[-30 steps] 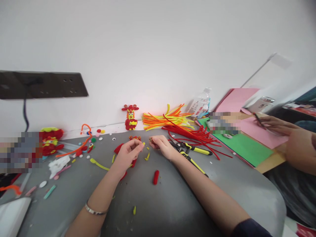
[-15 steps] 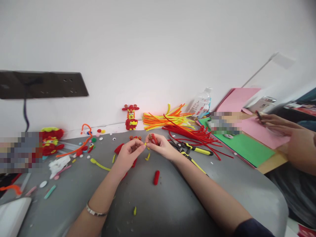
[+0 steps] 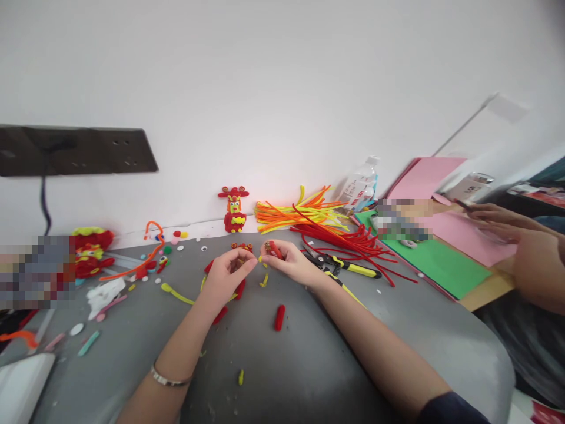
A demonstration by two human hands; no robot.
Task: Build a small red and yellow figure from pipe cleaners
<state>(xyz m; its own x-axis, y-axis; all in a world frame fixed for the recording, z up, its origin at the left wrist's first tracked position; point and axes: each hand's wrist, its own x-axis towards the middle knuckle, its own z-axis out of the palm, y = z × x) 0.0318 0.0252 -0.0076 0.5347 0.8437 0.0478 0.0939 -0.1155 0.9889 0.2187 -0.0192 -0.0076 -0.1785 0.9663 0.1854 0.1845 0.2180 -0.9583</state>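
My right hand (image 3: pixel 286 262) wraps around a red lighter (image 3: pixel 274 249) with a metal top. A tiny yellow fuzzy piece (image 3: pixel 260 258) shows at its thumb tip. Just left of it, my left hand (image 3: pixel 232 271) is closed in a pinch, thumb and forefinger together; whether anything is between them is hidden. Under and behind my left hand lie red fuzzy parts (image 3: pixel 241 288), partly covered. A bent yellow pipe-cleaner bit (image 3: pixel 263 280) lies below my fingertips, and a short red fuzzy roll (image 3: pixel 279 317) lies nearer me. A finished red and yellow figure (image 3: pixel 235 211) stands against the wall.
Bundles of yellow-orange pipe cleaners (image 3: pixel 295 213) and red pipe cleaners (image 3: pixel 348 238) lie behind pliers (image 3: pixel 353 267). A plastic bottle (image 3: pixel 359 185) stands beside green paper (image 3: pixel 441 265). Pompoms (image 3: pixel 168 251) and scraps lie left. Another person's hands (image 3: pixel 507 229) are at the right.
My left fingertips have drawn slightly left, away from the yellow piece at my right thumb. The lighter has turned a little in my right hand.
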